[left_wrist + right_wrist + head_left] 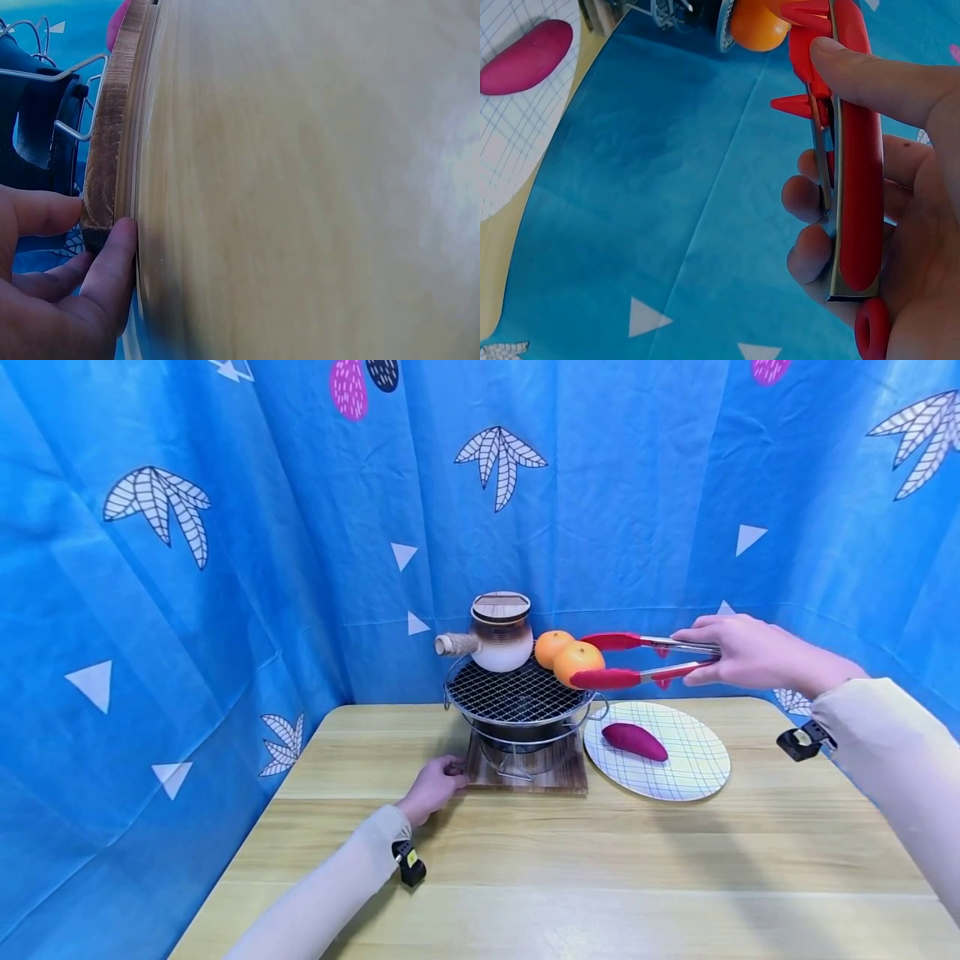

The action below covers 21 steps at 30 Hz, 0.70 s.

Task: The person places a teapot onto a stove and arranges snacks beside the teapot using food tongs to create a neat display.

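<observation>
My right hand [765, 652] grips metal tongs [861, 172] with red handles and red tips. The tong tips lie on either side of the front orange [579, 663], at the right edge of a round wire grill [517, 693]. Just behind it is a second orange [552, 647], partly covered. A lidded clay pot [502, 647] with a side handle stands at the back of the grill. Below, my left hand [433, 787] holds the near left corner of the dark wooden board [109, 150] under the stove, thumb on top and fingers along its side.
Right of the stove, a checked plate [693, 768] carries a purple sweet potato [634, 742]. Everything stands on a light wooden table [600, 860]. A blue patterned curtain [630, 510] hangs close behind and along the sides. Wire loops stick out from the grill's rim.
</observation>
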### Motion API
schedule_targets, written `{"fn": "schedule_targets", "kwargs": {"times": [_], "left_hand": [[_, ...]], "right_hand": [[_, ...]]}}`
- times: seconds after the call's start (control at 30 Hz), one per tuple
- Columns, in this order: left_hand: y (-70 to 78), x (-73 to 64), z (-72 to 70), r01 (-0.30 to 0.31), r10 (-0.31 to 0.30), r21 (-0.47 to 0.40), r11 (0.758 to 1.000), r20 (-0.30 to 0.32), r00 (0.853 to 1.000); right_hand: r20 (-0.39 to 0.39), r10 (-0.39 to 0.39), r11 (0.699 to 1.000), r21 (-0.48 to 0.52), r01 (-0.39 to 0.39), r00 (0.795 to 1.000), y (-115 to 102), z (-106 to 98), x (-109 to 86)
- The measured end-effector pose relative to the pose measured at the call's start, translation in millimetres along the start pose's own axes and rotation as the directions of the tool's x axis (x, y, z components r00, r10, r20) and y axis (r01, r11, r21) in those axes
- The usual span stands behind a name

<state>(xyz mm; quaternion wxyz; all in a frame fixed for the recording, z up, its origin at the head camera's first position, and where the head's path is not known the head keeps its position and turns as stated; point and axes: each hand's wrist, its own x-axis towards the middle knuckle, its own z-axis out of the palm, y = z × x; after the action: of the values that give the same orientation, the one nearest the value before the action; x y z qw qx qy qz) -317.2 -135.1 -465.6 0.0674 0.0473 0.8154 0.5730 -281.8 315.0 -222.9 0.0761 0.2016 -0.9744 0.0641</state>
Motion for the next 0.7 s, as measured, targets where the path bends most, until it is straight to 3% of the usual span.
{"fn": "schedule_targets", "kwargs": {"times": [0.7], "left_hand": [[-3.1, 3.6, -0.1, 0.004, -0.004, 0.002, 1.000, 0.001, 1.000]], "right_hand": [[0.033, -0.046, 0.997, 0.071, 0.043, 0.998, -35, 13, 31.6]]}}
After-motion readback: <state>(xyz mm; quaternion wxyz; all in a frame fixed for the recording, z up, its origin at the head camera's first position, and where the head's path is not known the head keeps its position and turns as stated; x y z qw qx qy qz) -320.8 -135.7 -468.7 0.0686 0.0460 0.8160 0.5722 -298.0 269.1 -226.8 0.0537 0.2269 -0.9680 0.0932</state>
